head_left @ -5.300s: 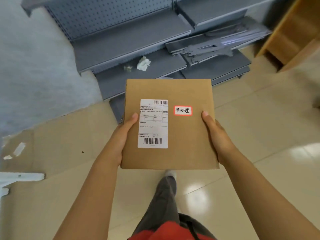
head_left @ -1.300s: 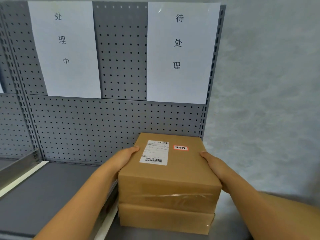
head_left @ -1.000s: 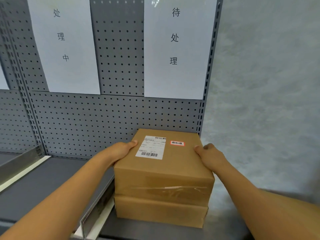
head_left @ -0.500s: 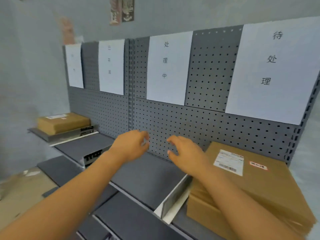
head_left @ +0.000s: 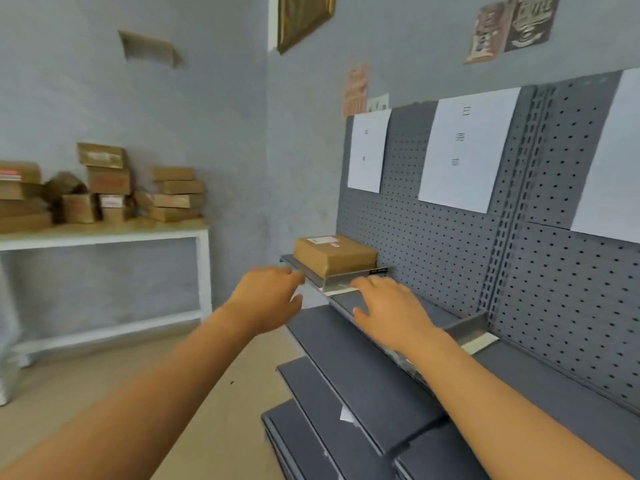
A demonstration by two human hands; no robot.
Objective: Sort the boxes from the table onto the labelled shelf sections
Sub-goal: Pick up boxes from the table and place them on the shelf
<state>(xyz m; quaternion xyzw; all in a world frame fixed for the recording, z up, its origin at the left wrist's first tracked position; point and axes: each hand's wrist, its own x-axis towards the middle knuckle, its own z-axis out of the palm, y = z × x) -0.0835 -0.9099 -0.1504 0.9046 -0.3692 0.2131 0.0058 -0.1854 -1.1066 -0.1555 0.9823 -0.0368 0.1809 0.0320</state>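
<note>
Now both hands are out front and empty, left hand [head_left: 268, 299] and right hand [head_left: 389, 311] with fingers loose, holding nothing. Beyond them one box [head_left: 334, 254] sits on the shelf [head_left: 363, 362]; well off to the left hand's side the boxes [head_left: 104, 188] wait stacked on the surface [head_left: 104, 232]. They look stiff, light cardboard (taped seams may be slick), so palms on opposite sides should hold best.

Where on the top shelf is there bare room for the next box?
Bare shelf between the box's divider and the next divider, under the middle sign. Crowded: the table stacked with boxes.
</note>
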